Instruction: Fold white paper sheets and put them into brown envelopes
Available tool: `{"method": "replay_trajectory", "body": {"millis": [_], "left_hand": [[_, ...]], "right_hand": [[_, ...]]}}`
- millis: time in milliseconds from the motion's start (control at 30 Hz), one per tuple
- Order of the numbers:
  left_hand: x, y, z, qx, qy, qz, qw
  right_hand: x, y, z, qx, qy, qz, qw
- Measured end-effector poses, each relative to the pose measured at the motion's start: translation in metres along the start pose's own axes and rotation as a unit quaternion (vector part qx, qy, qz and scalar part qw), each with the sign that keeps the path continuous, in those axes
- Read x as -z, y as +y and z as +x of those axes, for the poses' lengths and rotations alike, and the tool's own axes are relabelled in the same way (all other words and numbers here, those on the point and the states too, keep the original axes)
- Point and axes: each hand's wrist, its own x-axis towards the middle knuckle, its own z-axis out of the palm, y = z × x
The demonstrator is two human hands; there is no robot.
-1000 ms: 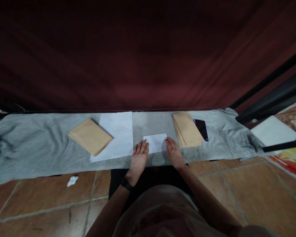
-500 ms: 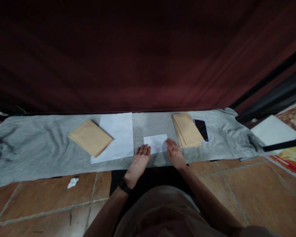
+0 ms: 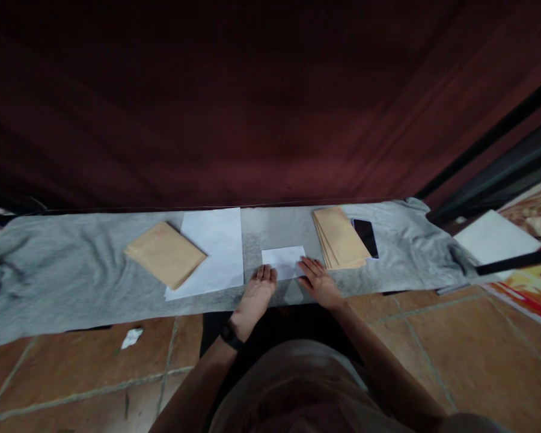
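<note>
A small white folded paper (image 3: 283, 260) lies flat on the grey cloth in front of me. My left hand (image 3: 258, 293) rests at its lower left corner, with the fingers stretched out flat. At the right edge of the paper, my right hand (image 3: 321, 285) lies with its fingers spread and the fingertips touching it. Both hands are open, and neither grips anything. To the left, larger white sheets (image 3: 220, 249) lie partly under a stack of brown envelopes (image 3: 165, 254). Several more brown envelopes (image 3: 341, 237) are fanned out to the right of the paper.
A dark-screened phone (image 3: 366, 238) lies beside the right envelopes. The grey cloth (image 3: 72, 270) covers a long narrow surface against a dark red curtain-like backdrop (image 3: 270, 120). A crumpled white scrap (image 3: 131, 338) is on the tiled floor (image 3: 433, 337). Dark bars (image 3: 491, 144) stand at right.
My left hand has rolled over so that more of its back shows. My right hand has shifted slightly left, its fingers now over the paper's right edge.
</note>
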Motion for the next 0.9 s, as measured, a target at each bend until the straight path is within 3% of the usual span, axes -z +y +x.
{"method": "replay_trajectory", "body": {"millis": [233,333,433,500,600,667,767,900], "left_hand": [[0.018,0.001,0.001,0.037,0.061,-0.050,0.996],[0.027,-0.001,0.004,0.068,0.127,-0.118,0.983],[0.031,-0.003,0.010,0.133,0.206,-0.262,0.933],[0.031,-0.006,0.015,0.179,0.228,-0.353,0.890],[0.024,-0.009,0.020,0.209,0.227,-0.452,0.837],[0.015,-0.010,0.021,0.212,0.211,-0.489,0.820],[0.001,-0.012,0.020,0.221,0.177,-0.502,0.817],[-0.013,-0.015,0.020,0.237,0.164,-0.460,0.840]], "right_hand": [[0.005,-0.004,0.005,-0.039,0.040,0.047,0.997],[0.014,-0.006,0.013,-0.074,0.077,0.095,0.990],[0.025,-0.009,0.022,-0.120,0.110,0.149,0.975],[0.031,-0.011,0.028,-0.156,0.127,0.185,0.962],[0.033,-0.013,0.035,-0.197,0.135,0.226,0.944],[0.029,-0.012,0.037,-0.213,0.135,0.237,0.938],[0.021,-0.010,0.040,-0.225,0.144,0.219,0.938],[0.010,-0.005,0.043,-0.227,0.148,0.187,0.944]]}}
